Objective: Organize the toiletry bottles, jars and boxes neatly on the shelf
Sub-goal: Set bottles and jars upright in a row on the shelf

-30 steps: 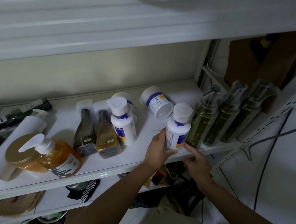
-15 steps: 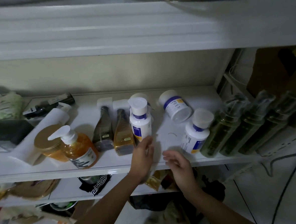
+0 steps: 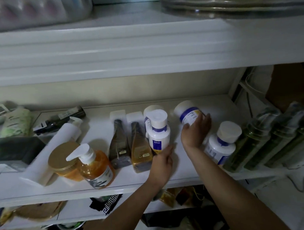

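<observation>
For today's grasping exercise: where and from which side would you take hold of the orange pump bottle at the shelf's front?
Grip the orange pump bottle around its round body, coming from the open front of the shelf. The body is broad and faces us; the pump head juts left and would likely swivel, and the gold-lidded jar crowds its left side.

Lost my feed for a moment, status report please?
Left hand gripping upright white bottle. Right hand closed on tipped white jar. Second white bottle beside right wrist.
</observation>
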